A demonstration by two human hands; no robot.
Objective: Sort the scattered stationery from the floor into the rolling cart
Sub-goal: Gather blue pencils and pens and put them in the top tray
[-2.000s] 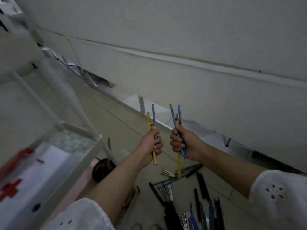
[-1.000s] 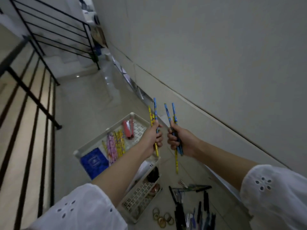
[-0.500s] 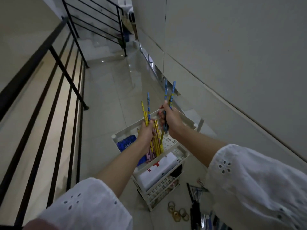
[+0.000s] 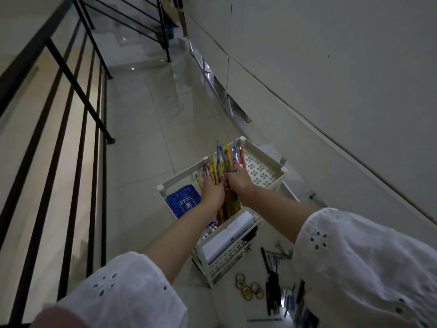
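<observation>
Reaching down over the rolling cart, I have both arms stretched out from white sleeves. Far to my left the black railing runs along the tiled floor. At the left end of the cart's top tray lies a blue spiral notebook. Just right of it my left grip is clamped on a few yellow and blue pencils, whose ends stick up and away from me above the tray. Close beside it, my right grip is clamped on a second bunch, at least one yellow and one blue, also pointing up. Under both wrists a pile of pencils lies in the tray. A red stick-like thing lies just beyond my right grip, and the tray's patterned bottom shows at the right end. On the tier below sits a white box. On the floor right of the cart lie some tape rings and, further right, dark pens. The wall closes the right side.
</observation>
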